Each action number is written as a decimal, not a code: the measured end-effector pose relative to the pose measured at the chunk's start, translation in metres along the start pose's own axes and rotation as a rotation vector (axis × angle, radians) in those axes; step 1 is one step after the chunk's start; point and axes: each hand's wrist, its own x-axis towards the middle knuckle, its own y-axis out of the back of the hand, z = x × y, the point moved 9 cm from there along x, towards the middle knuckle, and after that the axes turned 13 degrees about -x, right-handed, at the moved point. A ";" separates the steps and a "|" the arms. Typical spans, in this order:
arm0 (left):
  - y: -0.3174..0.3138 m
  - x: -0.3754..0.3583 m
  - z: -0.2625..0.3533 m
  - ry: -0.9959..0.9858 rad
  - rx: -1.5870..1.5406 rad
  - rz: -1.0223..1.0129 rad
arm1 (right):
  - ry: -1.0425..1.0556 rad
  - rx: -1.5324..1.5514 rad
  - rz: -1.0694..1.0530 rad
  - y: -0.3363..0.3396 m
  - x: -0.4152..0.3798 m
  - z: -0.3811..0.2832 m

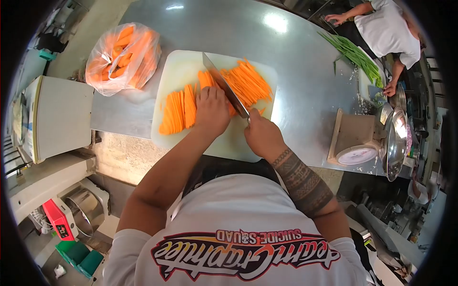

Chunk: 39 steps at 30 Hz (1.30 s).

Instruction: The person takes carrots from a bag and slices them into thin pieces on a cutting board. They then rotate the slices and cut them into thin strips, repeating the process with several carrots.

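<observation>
A white cutting board (233, 143) lies on the steel table with sliced orange carrots on it. My left hand (213, 108) has its fingers curled down on a bunch of carrot slices (206, 80), close beside the blade. Gripped by its handle in my right hand (264, 135) is a large kitchen knife (226, 87), its blade slanting away up to the left. Thin carrot strips (249, 82) are heaped to the right of the blade. Further carrot slices (172, 113) lean in a row at the left. The blade's lower edge is hidden among the carrots.
A clear plastic bag of whole carrots (125, 59) sits at the table's (200, 24) left. At right stand a kitchen scale (355, 138) and a steel bowl (396, 143). Behind them, a co-worker (387, 33) has a hand by green onions (353, 56).
</observation>
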 end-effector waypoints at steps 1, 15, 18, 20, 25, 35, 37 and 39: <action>0.006 -0.001 0.003 0.009 -0.074 -0.053 | -0.023 -0.011 -0.019 -0.002 -0.006 0.004; 0.011 -0.004 0.012 0.028 0.188 -0.361 | 0.041 -0.047 -0.016 0.028 -0.032 -0.026; 0.012 -0.003 0.010 0.005 0.184 -0.315 | 0.041 -0.085 0.002 0.009 -0.001 -0.028; 0.015 -0.007 0.010 -0.020 0.162 -0.284 | 0.001 -0.062 -0.013 0.039 -0.018 -0.034; 0.004 -0.009 0.006 -0.025 0.250 -0.337 | 0.012 -0.074 -0.008 0.002 -0.013 -0.028; 0.014 -0.013 0.011 -0.016 0.144 -0.277 | -0.008 -0.063 0.013 -0.008 -0.004 -0.027; 0.015 -0.009 0.009 -0.010 0.165 -0.307 | 0.007 -0.080 0.002 0.010 0.000 -0.033; 0.016 -0.012 0.009 -0.026 0.072 -0.256 | -0.029 -0.077 -0.070 0.032 -0.014 -0.040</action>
